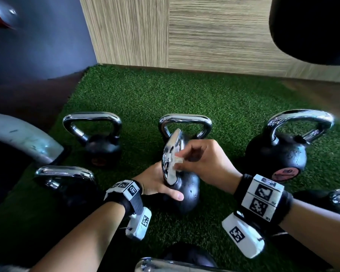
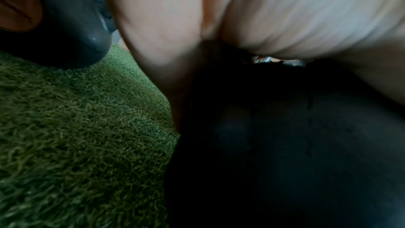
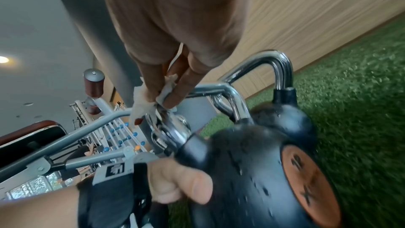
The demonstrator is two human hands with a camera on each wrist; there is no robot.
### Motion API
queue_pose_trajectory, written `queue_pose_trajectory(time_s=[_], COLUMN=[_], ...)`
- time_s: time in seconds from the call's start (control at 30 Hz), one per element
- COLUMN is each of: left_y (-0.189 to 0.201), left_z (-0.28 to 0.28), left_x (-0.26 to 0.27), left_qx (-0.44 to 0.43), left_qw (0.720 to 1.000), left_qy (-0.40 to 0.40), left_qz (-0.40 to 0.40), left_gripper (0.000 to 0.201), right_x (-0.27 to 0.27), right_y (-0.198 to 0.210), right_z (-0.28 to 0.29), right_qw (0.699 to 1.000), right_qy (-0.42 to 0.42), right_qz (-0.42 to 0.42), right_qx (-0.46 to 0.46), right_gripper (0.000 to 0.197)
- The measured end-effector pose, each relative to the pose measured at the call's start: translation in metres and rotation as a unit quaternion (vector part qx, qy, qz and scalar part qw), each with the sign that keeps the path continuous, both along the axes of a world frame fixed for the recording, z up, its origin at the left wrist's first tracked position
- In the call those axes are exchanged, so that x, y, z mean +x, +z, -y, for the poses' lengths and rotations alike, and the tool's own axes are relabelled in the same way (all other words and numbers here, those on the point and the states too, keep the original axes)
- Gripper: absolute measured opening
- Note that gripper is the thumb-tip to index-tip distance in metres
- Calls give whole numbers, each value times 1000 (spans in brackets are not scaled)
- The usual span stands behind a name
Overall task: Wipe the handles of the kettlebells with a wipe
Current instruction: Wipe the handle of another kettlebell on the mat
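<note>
A black kettlebell [image 1: 186,193] with a chrome handle [image 1: 170,152] stands tilted on the green turf [image 1: 204,99] in the middle of the head view. My left hand [image 1: 157,181] grips its body just below the handle, thumb on the near side. My right hand [image 1: 183,160] pinches a white wipe [image 1: 175,165] against the handle's side. The right wrist view shows the fingers [image 3: 175,91] pressing the wipe [image 3: 140,103] onto the chrome above the wet body [image 3: 252,171]. The left wrist view is filled by my palm [image 2: 285,15] on the dark body [image 2: 285,145].
Several other kettlebells stand around: back left [image 1: 100,146], behind the held one [image 1: 185,120], a large one at right [image 1: 277,152], near left [image 1: 67,185], bottom edge [image 1: 185,260]. A grey machine frame [image 1: 18,134] lies left. A wood-panel wall [image 1: 204,30] closes the back.
</note>
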State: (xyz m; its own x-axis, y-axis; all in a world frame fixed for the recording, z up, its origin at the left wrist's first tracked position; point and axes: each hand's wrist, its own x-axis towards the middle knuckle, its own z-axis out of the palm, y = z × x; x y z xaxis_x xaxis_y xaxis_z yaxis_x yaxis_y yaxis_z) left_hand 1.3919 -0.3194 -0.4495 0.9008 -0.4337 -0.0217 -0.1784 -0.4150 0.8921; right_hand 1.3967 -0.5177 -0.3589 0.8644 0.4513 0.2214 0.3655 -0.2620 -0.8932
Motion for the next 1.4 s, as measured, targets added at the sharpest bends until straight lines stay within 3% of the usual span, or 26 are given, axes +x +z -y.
queue_pose_trajectory(time_s=[0.17,0.27,0.4,0.5,0.57,0.67,0.77,0.87,0.97,1.0,1.07,1.13,1.23,1.33,1.4], left_y=[-4,-3,-8,-6,-6,-4,-1,6,4,5,3,5,6,5,2], left_z=[-2,-1,1,4,4,3,5,8,7,8,8,11,12,13,14], left_x=[-1,-1,2,0,-1,-4,-7,-10,-8,-9,-10,-9,-9,-10,-11], left_qx=[7,26,26,24,43,57,59,66,62,65,54,41,35,17,0], left_qw=[1000,1000,999,1000,999,998,998,998,997,997,998,997,998,1000,1000], left_qy=[-7,-7,-5,-2,5,10,8,-18,-36,-42,-24,-26,-20,-18,-27], left_qz=[11,8,20,8,19,21,4,13,2,5,29,52,44,17,10], left_gripper=[76,67,102,112,112,93,54,53,47,50,84,103,110,113,122], right_x=[-7,-1,13,19,19,16,20,21,17,15,9,10,14,11,7], right_y=[-18,-18,-15,-14,-16,-21,-27,-27,-28,-30,-31,-34,-34,-40,-40], right_z=[2,7,8,5,6,9,5,6,12,13,11,8,7,11,9], right_qw=[997,997,984,971,974,975,976,971,954,940,899,867,854,852,863], right_qy=[24,51,131,167,170,182,178,192,193,187,180,151,93,122,97], right_qz=[18,7,-47,-52,-65,-122,-97,-113,-229,-278,-373,-429,-452,-451,-439], right_qx=[-70,-63,-109,-164,-134,-37,-78,-90,19,61,144,204,240,236,231], right_gripper=[20,20,33,38,32,16,21,20,24,19,14,14,16,24,25])
